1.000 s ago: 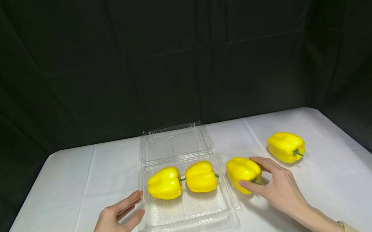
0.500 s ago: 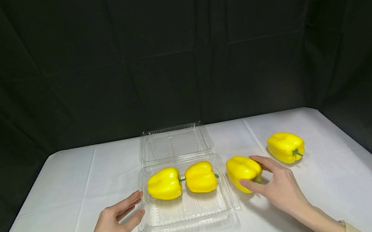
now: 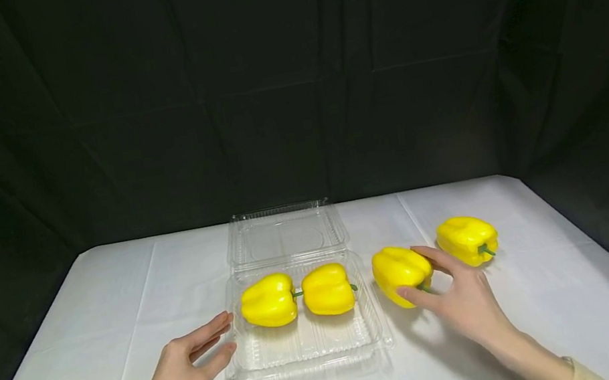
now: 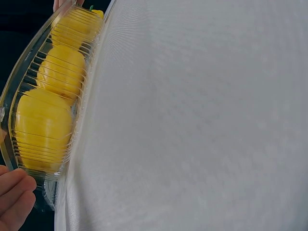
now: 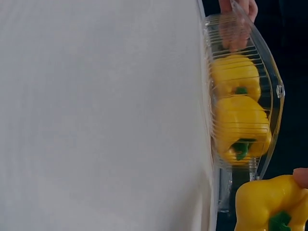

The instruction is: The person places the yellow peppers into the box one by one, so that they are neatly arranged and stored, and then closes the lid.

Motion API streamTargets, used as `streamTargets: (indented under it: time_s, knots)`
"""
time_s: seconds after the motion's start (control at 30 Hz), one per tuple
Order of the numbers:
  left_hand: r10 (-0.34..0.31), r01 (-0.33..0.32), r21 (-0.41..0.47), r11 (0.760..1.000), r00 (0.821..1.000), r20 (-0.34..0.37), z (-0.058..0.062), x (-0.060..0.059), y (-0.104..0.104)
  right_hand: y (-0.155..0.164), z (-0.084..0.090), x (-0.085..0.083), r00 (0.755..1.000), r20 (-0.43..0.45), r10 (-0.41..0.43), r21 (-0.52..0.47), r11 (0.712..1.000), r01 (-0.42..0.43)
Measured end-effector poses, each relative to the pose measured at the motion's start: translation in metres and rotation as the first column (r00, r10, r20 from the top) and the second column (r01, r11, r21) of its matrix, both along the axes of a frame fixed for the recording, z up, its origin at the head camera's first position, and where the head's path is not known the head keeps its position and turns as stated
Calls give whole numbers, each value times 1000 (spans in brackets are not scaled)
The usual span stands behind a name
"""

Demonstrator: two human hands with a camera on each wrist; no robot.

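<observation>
Right hand (image 3: 466, 299) and held pepper (image 3: 400, 273) shifted slightly; left hand (image 3: 183, 376) unchanged

Room: a dark curtain (image 3: 287, 91) stands beyond both hands and along both sides, with visible fold creases.

Surface: the table (image 3: 113, 319) beneath the hands bears a white covering; pale creases run across it.

Clear plastic container (image 3: 314, 346): between the hands, position unchanged, its lid (image 3: 282, 238) open on the side farther from the hands.

Hands: the left is spread, thumb and fingers well parted, fingertips at the container's left edge; contact cannot be determined. The right grips the held pepper between thumb and fingers, just right of the container. Compared with one second ago, both appear slightly higher and farther right in the head view. Whether the pepper is clear of the table cannot be determined.

Remaining yellow peppers: a pair (image 3: 328, 291) lies inside the container, right of the left hand; a loose pepper (image 3: 466, 239) lies just beyond the right hand. Neither location has altered.

Stems: green.
</observation>
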State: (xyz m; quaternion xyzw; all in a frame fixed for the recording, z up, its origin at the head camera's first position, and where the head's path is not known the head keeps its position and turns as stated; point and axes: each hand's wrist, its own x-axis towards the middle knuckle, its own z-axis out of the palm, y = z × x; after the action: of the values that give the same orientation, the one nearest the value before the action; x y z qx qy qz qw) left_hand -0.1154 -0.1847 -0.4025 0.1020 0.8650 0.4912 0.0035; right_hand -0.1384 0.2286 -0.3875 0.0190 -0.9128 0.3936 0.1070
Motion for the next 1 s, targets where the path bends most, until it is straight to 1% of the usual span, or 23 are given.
streamTargets:
  time_s: [0.13, 0.47, 0.67, 0.73, 0.87, 1.0]
  knots:
    - [1, -1, -3, 1000, 1000, -2, -1, 0, 0, 1, 3, 0, 1000, -3, 2, 1, 1000, -2]
    - [0, 0, -8, 1000, 1000, -9, -1, 0, 0, 2, 10, 2, 1000, 27, 2, 12, 1000, -2]
    - [-5, 5, -3, 1000, 1000, -21, 1, 1, 0, 3, 15, 4, 999, 41, 3, -23, 1000, -2]
    - [3, -3, 0, 1000, 1000, -11, 1, 1, 0, 3, 16, 5, 999, 36, 10, -40, 999, -9]
    - [-3, 3, -3, 1000, 1000, -16, 0, 1, 0, 3, 16, 6, 999, 24, 22, -63, 998, -21]
    - [0, 0, -6, 1000, 1000, -3, -1, 1, 0, 2, 17, 7, 999, 16, 35, -75, 997, -33]
